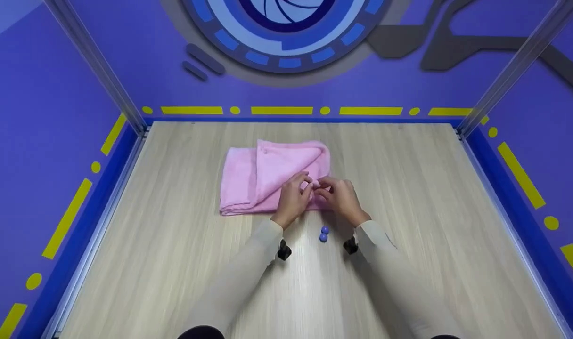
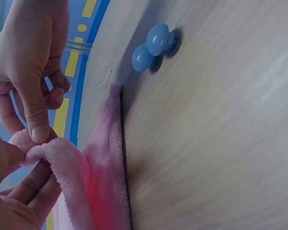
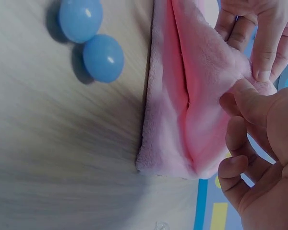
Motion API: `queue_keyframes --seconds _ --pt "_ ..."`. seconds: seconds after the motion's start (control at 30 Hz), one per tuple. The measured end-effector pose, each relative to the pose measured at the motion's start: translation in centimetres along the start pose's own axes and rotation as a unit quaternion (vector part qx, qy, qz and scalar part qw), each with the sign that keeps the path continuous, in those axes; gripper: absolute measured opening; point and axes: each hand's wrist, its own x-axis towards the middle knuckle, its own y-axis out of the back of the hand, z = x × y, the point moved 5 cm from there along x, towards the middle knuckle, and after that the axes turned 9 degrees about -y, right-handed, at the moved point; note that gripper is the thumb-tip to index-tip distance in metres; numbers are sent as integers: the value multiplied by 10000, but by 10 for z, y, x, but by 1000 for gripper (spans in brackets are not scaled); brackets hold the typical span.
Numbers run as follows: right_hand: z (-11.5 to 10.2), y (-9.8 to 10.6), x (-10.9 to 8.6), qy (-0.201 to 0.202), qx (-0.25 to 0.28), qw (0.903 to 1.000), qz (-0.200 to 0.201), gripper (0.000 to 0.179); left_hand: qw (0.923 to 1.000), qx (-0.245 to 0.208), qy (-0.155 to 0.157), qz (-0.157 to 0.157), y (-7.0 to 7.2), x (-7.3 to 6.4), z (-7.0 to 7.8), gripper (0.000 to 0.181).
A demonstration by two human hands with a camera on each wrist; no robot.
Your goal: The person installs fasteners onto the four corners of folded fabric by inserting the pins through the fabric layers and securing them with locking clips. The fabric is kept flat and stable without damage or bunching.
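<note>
A pink plush cloth (image 1: 282, 165) lies folded in layers, one corner of its upper layer turned back. At its near right part, my left hand (image 1: 293, 195) pinches a raised bit of the fabric between thumb and fingers. My right hand (image 1: 342, 195) pinches the same bit from the other side, its thumb (image 2: 37, 127) pressed on the fuzzy edge. Fingertips of both hands nearly meet there; in the right wrist view the other fingers of the right hand (image 3: 269, 158) are loosely curled. Two small blue-purple mushroom-shaped knobs (image 1: 324, 234) sit on the table between my forearms.
The wood-grain table (image 1: 173, 263) is enclosed by blue-purple walls (image 1: 286, 94) with yellow markings at the back and sides. A tiny thin clear piece (image 2: 105, 80) lies on the table beyond the cloth's right end.
</note>
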Motion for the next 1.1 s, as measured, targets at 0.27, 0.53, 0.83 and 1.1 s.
queue_keyframes --seconds 0.27,0.53,0.83,1.1 --pt "0 0 0 -155 2 9998 122 14 10000 -85 -4 44 -2 0 -1 5" --pt "-1 2 0 -158 -37 9997 181 14 9999 -85 -24 89 0 -1 -3 5" --pt "-1 8 -1 -14 69 9998 199 14 9997 152 2 180 2 -1 -6 5" --pt "2 7 -3 -115 54 9997 185 16 9997 187 -39 154 -1 0 -3 5"
